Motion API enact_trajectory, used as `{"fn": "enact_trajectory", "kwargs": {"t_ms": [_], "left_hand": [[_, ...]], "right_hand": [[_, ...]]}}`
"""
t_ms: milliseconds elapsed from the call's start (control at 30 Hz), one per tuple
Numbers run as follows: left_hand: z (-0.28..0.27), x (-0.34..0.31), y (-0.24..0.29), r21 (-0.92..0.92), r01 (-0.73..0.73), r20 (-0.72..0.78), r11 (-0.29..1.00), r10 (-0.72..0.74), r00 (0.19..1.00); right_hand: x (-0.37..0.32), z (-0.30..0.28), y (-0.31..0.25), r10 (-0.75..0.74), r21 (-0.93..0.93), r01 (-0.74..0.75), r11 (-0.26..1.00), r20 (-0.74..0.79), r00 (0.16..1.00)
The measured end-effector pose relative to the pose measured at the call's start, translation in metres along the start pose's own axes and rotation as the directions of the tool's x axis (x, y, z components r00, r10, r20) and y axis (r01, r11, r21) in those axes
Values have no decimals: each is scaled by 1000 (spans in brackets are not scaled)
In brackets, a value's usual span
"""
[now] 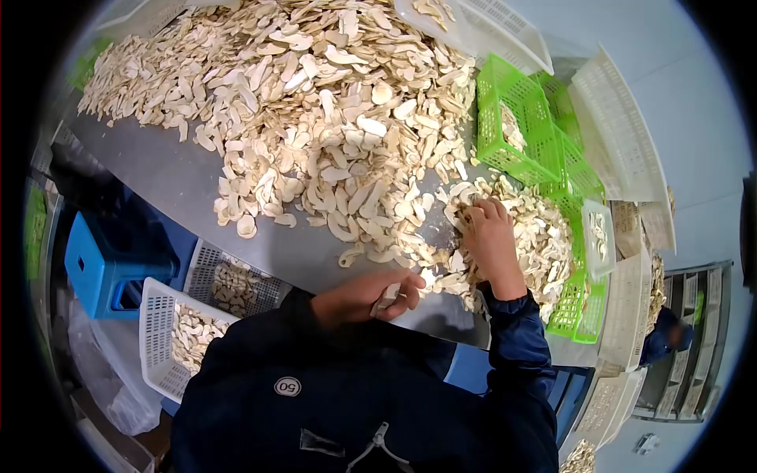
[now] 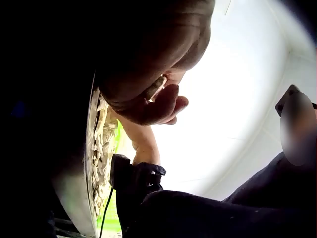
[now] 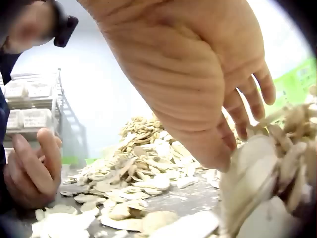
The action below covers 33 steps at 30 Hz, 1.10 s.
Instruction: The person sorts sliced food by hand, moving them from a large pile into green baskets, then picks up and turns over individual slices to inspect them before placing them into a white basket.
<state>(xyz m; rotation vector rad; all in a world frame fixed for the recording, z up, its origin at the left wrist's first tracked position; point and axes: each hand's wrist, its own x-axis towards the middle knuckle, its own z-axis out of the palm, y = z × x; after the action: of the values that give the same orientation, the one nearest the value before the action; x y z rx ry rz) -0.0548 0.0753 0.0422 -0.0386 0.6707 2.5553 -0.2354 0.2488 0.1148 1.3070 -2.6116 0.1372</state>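
Pale dried mushroom slices (image 1: 339,150) cover much of the grey metal table, heaped high toward the far side. At the near edge my left hand (image 1: 359,298) holds a mushroom slice (image 2: 156,88) in its curled fingers, palm turned up. My right hand (image 1: 493,243) reaches down onto a smaller heap of slices (image 1: 548,240) at the right. In the right wrist view, the fingers (image 3: 253,101) are spread and loosely bent, with their tips at the heap and the thumb beside a slice (image 3: 252,163).
Green plastic baskets (image 1: 516,162) line the table's right side, beside white crates (image 1: 623,126). A blue stool (image 1: 118,264) and a white basket of slices (image 1: 162,355) stand at the left below the table. Another person (image 1: 666,335) is farther right.
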Motion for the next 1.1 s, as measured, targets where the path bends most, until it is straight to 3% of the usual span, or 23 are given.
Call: {"fn": "enact_trajectory", "kwargs": {"t_ms": [67, 167, 267, 367, 467, 567, 633, 800, 900, 1033, 1100], "left_hand": [[-8, 5, -1, -51, 94, 45, 994, -92, 995], [4, 3, 5, -43, 68, -64, 997, -71, 995], [4, 2, 9, -11, 67, -23, 998, -67, 997], [11, -1, 16, -68, 118, -60, 991, -122, 991], [13, 0, 8, -135, -13, -125, 991, -4, 992], [-17, 7, -1, -41, 144, 58, 989, -141, 988], [-6, 2, 3, -48, 73, 25, 996, -72, 997], [-9, -2, 3, -36, 11, 137, 999, -6, 991], [-13, -1, 1, -32, 8, 169, 999, -3, 986], [-17, 2, -7, -70, -34, 167, 997, 45, 985], [-16, 4, -9, -82, -35, 160, 996, 48, 986]], "right_hand": [[12, 0, -10, -52, 213, 48, 976, 16, 999], [25, 7, -42, -204, 303, 202, 931, -24, 979], [33, 18, -50, -267, 290, 261, 921, -19, 963], [34, 17, -33, -217, 344, 185, 920, 55, 975], [27, 19, -5, -125, 297, 105, 949, 48, 991], [23, 7, 4, -30, 236, 22, 971, 30, 999], [23, 2, 4, 39, 186, -52, 981, 71, 997], [26, 8, -27, -167, 306, 160, 938, -4, 986], [25, 19, -15, -175, 328, 146, 933, 58, 983], [20, 7, 6, -104, 273, 107, 956, -26, 994], [15, -6, 15, -19, 253, 7, 967, 43, 999]]}}
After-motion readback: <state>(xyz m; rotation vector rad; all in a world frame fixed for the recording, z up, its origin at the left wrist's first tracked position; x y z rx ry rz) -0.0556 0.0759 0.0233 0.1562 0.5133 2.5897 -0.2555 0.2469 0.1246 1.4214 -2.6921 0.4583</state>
